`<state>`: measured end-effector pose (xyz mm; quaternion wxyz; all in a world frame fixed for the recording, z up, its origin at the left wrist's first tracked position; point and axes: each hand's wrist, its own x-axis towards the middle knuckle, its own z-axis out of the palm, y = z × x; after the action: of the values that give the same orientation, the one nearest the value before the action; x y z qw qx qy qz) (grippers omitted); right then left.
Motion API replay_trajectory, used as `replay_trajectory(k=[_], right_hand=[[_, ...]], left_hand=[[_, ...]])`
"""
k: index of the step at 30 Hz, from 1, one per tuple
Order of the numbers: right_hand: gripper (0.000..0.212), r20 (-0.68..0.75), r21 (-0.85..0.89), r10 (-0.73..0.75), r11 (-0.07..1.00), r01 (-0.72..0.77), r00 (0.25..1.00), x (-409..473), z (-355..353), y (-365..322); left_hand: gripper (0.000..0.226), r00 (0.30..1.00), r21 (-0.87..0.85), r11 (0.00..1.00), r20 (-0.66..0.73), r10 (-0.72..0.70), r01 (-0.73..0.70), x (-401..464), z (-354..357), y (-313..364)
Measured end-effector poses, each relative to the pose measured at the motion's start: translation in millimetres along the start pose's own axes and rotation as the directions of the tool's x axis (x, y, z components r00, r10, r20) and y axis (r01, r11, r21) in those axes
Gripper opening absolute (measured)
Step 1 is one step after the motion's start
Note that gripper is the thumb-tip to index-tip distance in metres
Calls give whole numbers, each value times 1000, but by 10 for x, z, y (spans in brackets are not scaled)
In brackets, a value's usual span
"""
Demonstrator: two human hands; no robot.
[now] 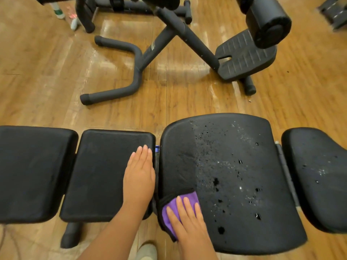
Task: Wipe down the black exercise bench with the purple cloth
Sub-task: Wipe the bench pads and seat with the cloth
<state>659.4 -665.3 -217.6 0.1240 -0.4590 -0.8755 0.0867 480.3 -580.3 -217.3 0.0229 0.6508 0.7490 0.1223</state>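
Wood floor all around, gym gear behind. Head view: black exercise bench (234,147) runs left to right in padded sections. Right hand (189,220) lies flat, fingers together, pressing the purple cloth (169,212) on the big pad's near-left corner. Spray droplets (221,184) sit to the right of those fingers, so I'd sweep rightward. Left hand (139,177) rests flat on the neighbouring pad, fingers closed.

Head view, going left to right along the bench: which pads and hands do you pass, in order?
Far-left pad → second pad → left hand, flat on that pad's right edge → right hand on the purple cloth → droplet-covered wide pad → far-right pad.
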Motion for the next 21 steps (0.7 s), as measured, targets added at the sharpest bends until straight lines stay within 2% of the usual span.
replay_trajectory(k=[2, 4, 9, 11, 16, 21], right_hand=[[41, -6, 26, 64, 998, -64, 998, 49, 65, 26], [59, 3, 64, 167, 984, -166, 986, 185, 109, 43], [70, -18, 152, 439, 889, -431, 898, 794, 13, 191], [71, -32, 177, 463, 875, -451, 886, 1152, -66, 371], [73, 5, 93, 435, 896, -434, 900, 1975, -149, 877], [65, 64, -20, 396, 918, -395, 916, 2315, -165, 1083]], left_hand=[[46, 1000, -1, 1000, -2, -5, 5, 6, -5, 5], [47, 1000, 11, 1000, 6, -2, 2, 10, -10, 8], [49, 999, 28, 999, 35, -19, 18, 8, -19, 20], [50, 999, 34, 999, 46, -27, 25, 7, -18, 24], [51, 997, 56, 998, 70, -29, 25, 12, -27, 28], [44, 1000, 53, 999, 22, -8, 7, 14, -35, 24]])
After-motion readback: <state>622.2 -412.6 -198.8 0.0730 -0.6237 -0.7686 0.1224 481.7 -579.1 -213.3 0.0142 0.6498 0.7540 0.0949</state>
